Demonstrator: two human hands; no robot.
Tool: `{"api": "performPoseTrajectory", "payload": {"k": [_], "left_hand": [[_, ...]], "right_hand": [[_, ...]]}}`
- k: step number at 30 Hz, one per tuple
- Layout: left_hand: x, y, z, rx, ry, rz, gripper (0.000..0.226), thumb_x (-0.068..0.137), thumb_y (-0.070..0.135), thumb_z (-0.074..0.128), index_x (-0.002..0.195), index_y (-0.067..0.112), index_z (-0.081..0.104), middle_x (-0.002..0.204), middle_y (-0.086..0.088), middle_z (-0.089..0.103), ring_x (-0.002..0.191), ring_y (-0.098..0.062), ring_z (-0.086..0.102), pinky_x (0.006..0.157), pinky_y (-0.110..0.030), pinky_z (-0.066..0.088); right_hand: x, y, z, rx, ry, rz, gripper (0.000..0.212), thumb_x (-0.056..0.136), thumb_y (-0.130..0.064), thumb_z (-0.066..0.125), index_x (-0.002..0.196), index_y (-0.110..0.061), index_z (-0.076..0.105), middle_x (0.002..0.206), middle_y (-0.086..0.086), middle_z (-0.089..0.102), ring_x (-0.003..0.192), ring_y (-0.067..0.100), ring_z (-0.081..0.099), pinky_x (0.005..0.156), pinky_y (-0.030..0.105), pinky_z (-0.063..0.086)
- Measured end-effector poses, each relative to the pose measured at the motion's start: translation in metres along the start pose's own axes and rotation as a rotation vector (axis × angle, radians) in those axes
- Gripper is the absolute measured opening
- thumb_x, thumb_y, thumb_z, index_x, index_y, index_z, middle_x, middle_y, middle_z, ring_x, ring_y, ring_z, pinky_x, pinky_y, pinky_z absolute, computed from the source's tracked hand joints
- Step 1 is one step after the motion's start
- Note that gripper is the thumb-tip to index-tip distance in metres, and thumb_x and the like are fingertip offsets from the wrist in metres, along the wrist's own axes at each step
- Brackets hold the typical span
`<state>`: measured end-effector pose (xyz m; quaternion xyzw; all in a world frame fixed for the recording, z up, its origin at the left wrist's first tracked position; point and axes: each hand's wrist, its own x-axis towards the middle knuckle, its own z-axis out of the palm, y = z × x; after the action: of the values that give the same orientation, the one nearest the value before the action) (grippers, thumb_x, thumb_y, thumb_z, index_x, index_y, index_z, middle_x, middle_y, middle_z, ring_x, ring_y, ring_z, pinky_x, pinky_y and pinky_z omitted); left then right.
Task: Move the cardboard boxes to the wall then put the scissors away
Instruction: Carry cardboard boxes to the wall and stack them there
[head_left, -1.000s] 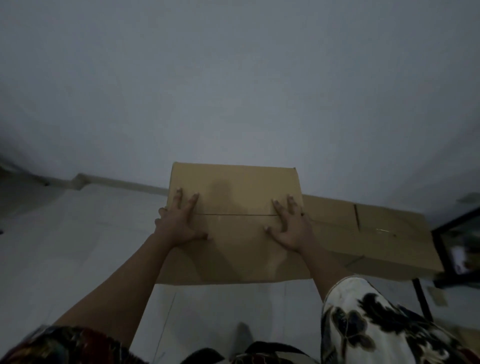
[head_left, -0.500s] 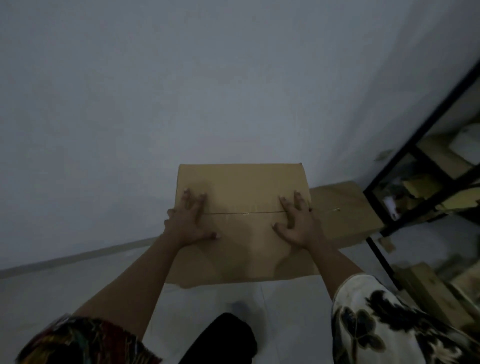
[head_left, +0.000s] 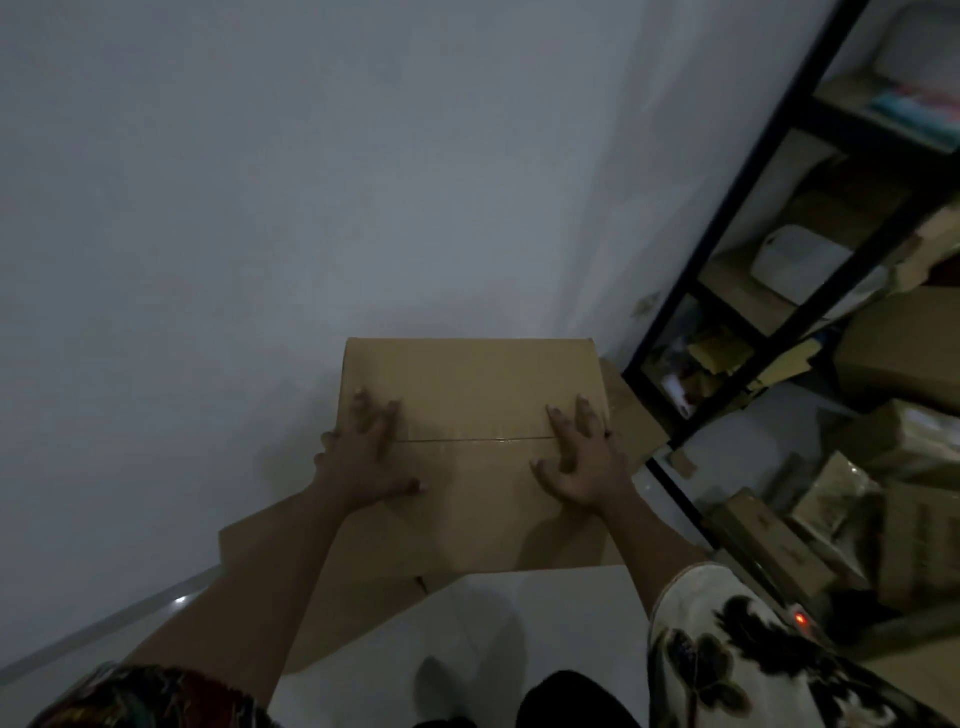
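Observation:
A closed cardboard box (head_left: 470, 384) with a taped seam sits in front of me against the pale wall (head_left: 260, 208). My left hand (head_left: 363, 454) presses flat on its top near the left edge, fingers spread, with some reaching over the side. My right hand (head_left: 584, 460) rests on the top near the right edge, fingers spread and slightly bent. A second cardboard box (head_left: 311, 597) shows below it under my left forearm. A third box (head_left: 631, 421) lies behind on the right, by the wall. No scissors are in view.
A black metal shelf rack (head_left: 727, 270) stands at the right, filled with packages and a white container (head_left: 800, 262). More cardboard boxes and wrapped parcels (head_left: 841, 499) are piled on the floor beside it. White tiled floor (head_left: 493, 623) lies at my feet.
The box under my hands has moved right along the wall toward the shelf rack and now overlaps another cardboard box. Both hands have stayed flat on its top.

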<state>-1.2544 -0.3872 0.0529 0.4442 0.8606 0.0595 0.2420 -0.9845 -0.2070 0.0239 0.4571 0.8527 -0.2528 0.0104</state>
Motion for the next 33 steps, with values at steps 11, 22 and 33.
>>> {"api": "performPoseTrajectory", "payload": {"k": [11,22,33], "left_hand": [[0.075,0.094,0.022,-0.010,-0.011,0.044,0.132,0.046,0.079,0.072,0.148,0.051,-0.007,0.157,0.005,-0.029,0.142,-0.047,0.009,0.108,-0.064,0.024],[0.160,0.222,0.074,-0.137,0.053,-0.002,0.130,0.052,0.074,0.076,0.151,0.046,-0.003,0.158,0.002,-0.026,0.146,-0.041,0.002,0.110,-0.060,0.022],[0.227,0.272,0.163,-0.166,0.075,-0.045,0.130,0.044,0.084,0.044,0.152,0.031,-0.003,0.161,-0.008,-0.017,0.149,-0.026,-0.011,0.109,-0.054,0.023]], "right_hand": [[0.052,0.099,-0.040,0.086,-0.028,0.037,0.096,0.065,-0.084,0.037,0.150,-0.051,0.008,0.162,-0.011,-0.013,0.149,0.036,0.005,0.114,0.059,0.015],[0.155,0.215,-0.128,-0.055,-0.091,-0.035,0.089,0.081,-0.070,0.054,0.153,-0.044,0.009,0.163,-0.008,-0.012,0.147,0.037,0.006,0.114,0.052,0.019],[0.291,0.299,-0.129,-0.191,-0.218,-0.166,0.084,0.086,-0.062,0.058,0.153,-0.043,0.012,0.163,-0.007,-0.007,0.146,0.040,0.006,0.116,0.051,0.014]]}}
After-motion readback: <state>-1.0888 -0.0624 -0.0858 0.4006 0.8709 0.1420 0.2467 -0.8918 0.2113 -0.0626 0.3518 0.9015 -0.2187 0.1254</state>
